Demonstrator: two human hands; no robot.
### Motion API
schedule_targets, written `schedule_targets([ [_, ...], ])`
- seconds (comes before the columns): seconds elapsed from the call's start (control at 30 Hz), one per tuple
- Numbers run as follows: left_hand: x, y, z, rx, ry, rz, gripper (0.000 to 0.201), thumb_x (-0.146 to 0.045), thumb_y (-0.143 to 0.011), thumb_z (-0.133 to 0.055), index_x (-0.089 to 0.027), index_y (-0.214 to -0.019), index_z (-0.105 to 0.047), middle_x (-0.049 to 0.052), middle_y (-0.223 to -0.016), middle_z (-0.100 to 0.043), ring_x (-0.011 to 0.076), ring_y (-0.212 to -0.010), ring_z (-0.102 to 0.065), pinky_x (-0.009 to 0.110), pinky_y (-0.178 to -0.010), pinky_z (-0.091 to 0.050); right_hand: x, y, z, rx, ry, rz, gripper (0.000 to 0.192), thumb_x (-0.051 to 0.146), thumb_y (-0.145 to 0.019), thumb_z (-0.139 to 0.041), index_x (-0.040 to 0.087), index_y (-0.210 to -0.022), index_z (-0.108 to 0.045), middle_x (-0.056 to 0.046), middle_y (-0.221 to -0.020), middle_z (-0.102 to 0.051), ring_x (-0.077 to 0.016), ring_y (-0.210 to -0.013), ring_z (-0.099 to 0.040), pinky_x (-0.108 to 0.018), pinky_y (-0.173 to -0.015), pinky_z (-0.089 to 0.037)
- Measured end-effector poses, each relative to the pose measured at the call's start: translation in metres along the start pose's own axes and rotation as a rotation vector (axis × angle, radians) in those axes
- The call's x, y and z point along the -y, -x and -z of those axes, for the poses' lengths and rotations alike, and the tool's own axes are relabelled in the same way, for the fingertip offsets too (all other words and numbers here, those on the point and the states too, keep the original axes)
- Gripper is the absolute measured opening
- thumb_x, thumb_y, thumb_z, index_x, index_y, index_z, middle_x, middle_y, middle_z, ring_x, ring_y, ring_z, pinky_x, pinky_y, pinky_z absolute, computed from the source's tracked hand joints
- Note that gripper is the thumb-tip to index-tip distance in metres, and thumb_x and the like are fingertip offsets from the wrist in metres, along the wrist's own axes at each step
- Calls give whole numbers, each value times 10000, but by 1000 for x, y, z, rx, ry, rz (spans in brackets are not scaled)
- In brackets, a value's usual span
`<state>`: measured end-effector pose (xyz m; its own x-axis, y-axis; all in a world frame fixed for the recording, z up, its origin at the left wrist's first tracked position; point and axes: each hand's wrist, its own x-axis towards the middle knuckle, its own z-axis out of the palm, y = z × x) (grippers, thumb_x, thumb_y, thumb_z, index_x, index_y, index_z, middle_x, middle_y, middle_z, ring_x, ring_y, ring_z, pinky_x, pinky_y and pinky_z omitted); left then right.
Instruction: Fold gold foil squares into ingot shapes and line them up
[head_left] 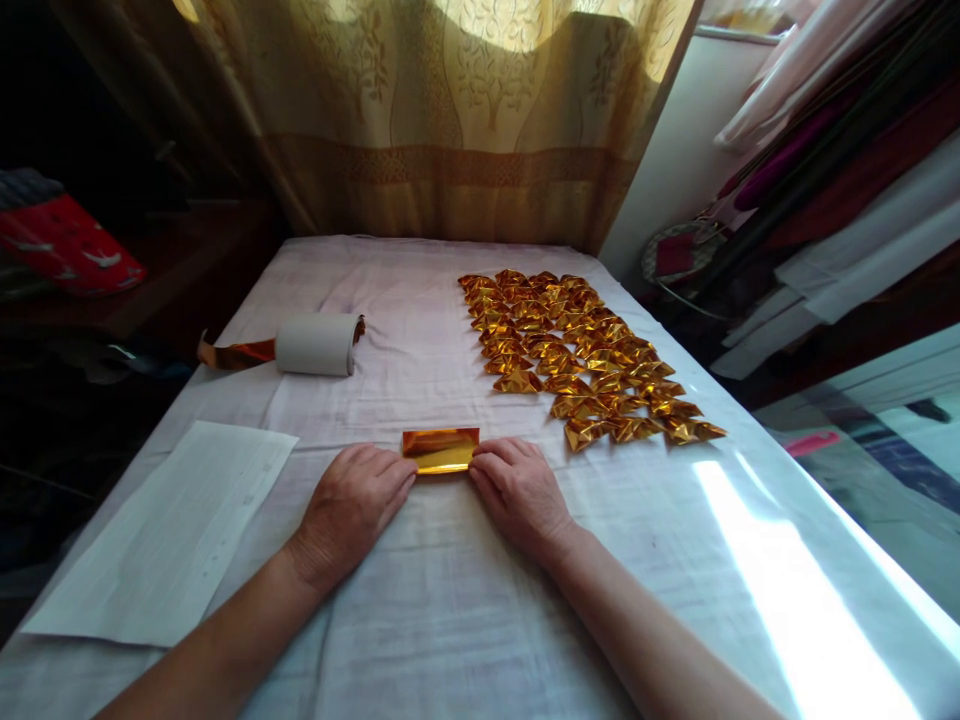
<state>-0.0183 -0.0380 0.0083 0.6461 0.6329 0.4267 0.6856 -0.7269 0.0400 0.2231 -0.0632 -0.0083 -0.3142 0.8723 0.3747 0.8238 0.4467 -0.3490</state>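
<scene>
Left hand and right hand hold gold strip by ends; folded gold pieces near right edge of worktop.

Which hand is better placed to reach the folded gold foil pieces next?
Probably the right hand: the folded gold pieces lie nearer it; the left hand is across the rectangular gold foil strip.

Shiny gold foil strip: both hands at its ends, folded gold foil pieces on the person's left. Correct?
Wrong side: the head view shows folded gold foil pieces on the person's right. Left hand and right hand are at the ends of the gold foil strip.
</scene>
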Motion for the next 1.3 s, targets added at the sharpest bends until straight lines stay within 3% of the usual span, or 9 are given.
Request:
schedule_targets([
  [0.4,1,-3,-8,30,147,251,203,-277,-965,-471,-185,-925,-648,47,-862,-712,215,-808,-645,355,-760,-473,-2,-13,1,33,-12,-184,152,261,-884,-650,207,-742,-651,-32,-810,-652,-195,-801,-579,-308,-741,-388],
  [0.87,0,-7,-14,84,99,328,113,-233,-934,-500,-197,-937,-607,32,-865,-701,229,-817,-636,378,-776,-453,4,-16,-4,47,153,-229,211,318,-917,-599,204,-741,-619,-50,-818,-644,-200,-802,-548,-315,-712,-330],
  [1.07,0,-2,-15,9,18,244,154,-243,-971,-494,-176,-1012,-627,65,-925,-678,227,-856,-608,373,-798,-481,5,-17,-5,58,206,-237,212,329,-911,-612,203,-741,-620,-50,-813,-639,-201,-791,-541,-313,-711,-327],
  [1.2,-15,-5,-6,-115,-22,55,233,-150,-964,-494,-194,-1126,-655,77,-1038,-676,230,-985,-583,383,-900,-469,6,-18,-6,60,227,-242,210,337,-910,-620,204,-747,-622,-47,-811,-634,-202,-792,-534,-315,-710,-320],
  [1.3,-31,-7,-2,-118,13,-8,226,-178,-961,-520,-170,-1130,-669,82,-1119,-689,241,-1096,-565,410,-1005,-420,6,-18,-7,65,224,-252,203,330,-911,-625,206,-751,-624,-43,-816,-633,-202,-802,-534,-315,-712,-316],
])
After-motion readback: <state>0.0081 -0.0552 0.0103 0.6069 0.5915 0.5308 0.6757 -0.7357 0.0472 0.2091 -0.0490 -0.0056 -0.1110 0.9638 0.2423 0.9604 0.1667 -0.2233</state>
